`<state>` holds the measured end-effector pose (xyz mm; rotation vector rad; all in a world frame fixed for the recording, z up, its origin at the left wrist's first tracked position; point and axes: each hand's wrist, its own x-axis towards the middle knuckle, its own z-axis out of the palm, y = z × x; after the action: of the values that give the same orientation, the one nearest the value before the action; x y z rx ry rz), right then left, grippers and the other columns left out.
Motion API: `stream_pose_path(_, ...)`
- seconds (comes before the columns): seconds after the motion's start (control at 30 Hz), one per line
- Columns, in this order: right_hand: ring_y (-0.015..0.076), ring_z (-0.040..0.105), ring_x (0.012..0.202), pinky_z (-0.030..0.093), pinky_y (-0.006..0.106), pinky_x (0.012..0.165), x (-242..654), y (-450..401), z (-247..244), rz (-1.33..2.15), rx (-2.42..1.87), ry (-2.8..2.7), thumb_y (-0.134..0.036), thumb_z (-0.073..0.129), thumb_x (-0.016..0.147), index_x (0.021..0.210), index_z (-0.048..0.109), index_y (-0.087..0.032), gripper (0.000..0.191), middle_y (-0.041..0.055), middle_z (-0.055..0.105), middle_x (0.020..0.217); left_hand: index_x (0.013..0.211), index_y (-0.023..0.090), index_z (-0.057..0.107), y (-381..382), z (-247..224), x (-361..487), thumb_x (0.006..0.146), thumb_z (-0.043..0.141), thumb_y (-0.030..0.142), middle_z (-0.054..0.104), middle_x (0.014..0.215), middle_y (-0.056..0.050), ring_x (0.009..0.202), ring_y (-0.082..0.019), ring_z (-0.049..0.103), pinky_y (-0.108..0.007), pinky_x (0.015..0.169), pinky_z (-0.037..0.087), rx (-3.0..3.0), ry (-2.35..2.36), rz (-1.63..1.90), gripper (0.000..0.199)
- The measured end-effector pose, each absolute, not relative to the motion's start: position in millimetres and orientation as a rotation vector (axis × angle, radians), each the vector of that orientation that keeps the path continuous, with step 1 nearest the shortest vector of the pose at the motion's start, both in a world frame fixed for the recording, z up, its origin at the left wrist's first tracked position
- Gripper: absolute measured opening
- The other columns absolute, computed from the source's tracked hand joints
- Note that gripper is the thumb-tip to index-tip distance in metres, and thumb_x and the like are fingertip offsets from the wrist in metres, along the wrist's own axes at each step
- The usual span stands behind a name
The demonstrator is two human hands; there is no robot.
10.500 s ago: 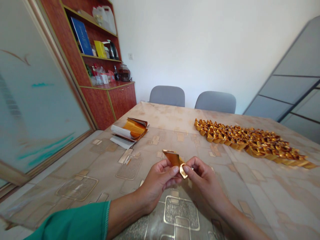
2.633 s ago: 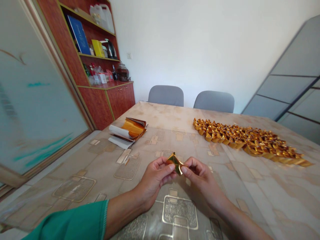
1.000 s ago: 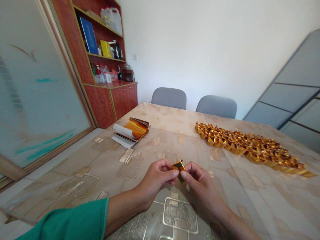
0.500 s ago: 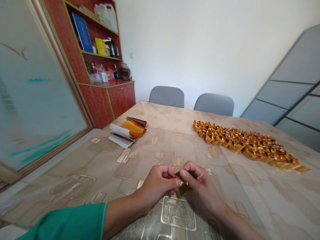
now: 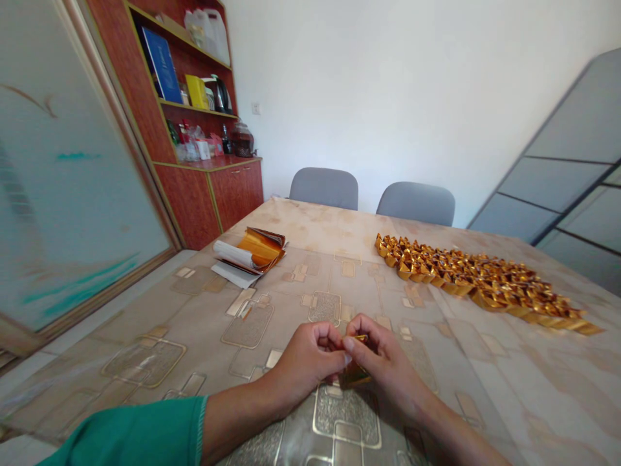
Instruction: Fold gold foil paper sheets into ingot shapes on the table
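Observation:
Between both hands, just above the tablecloth, is a small folded piece of gold foil paper [image 5: 356, 375]. My left hand [image 5: 310, 353] pinches its left side between thumb and fingers. My right hand [image 5: 381, 355] grips it from the right, the thumb pressed near its upper part, and the two thumb tips nearly meet. Much of the paper is hidden behind the fingers. To the right, several rows of folded gold paper ingots [image 5: 466, 275] stand close together. At the far left of the table lies a loose stack of gold and white paper sheets [image 5: 259, 249].
A patterned tablecloth [image 5: 194, 336] covers the table. Two grey chairs [image 5: 324, 186] stand along its far side. Behind on the left is a red-brown cabinet [image 5: 237, 188] with shelves of household items, beside a frosted sliding door [image 5: 72, 194].
My right thumb has shifted slightly down and left, closer to the left thumb. The gold paper has turned a little in my fingers. The stack and the rows are unchanged.

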<state>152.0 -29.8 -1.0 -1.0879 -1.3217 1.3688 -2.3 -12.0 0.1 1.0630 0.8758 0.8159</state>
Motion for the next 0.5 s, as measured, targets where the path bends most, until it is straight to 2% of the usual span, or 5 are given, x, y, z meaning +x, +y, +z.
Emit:
stream_pose_path(0.13, 0.0134, 0.042, 0.06, 0.032, 0.026, 0.053, 153.7, -29.0, 2.5, 1.246, -1.109, -1.437, -0.052, 0.067, 0.084, 0.07, 0.054, -0.02, 0.037, -0.0019, 0.049, 0.065, 0.064, 0.016, 0.056, -13.0, 1.8, -2.3, 0.061, 0.081, 0.026, 0.059, 0.054, 0.003, 0.045, -0.008, 0.05, -0.021, 0.048, 0.038, 1.038, 0.891, 0.777, 0.027)
stream_pose_path(0.3, 0.0159, 0.051, 0.068, 0.039, 0.028, 0.061, 156.0, -28.1, 3.9, 1.458, -0.989, -1.256, -0.052, 0.058, 0.091, 0.086, 0.059, -0.02, 0.032, 0.001, 0.057, 0.075, 0.071, 0.015, 0.058, -9.2, 5.6, -7.4, 0.062, 0.084, 0.026, 0.063, 0.062, 0.002, 0.053, -0.007, 0.056, -0.019, 0.055, 0.044, 0.795, 0.789, 0.844, 0.03)
stream_pose_path(0.5, 0.0167, 0.051, 0.073, 0.039, 0.028, 0.063, 156.3, -25.2, -6.7, 1.386, -1.051, -1.389, -0.045, 0.071, 0.084, 0.088, 0.066, -0.02, 0.026, 0.0028, 0.061, 0.082, 0.075, 0.014, 0.061, -2.1, 3.3, -11.5, 0.06, 0.087, 0.023, 0.067, 0.073, 0.0, 0.065, -0.009, 0.061, -0.021, 0.066, 0.049, 0.637, 0.768, 0.958, 0.032)
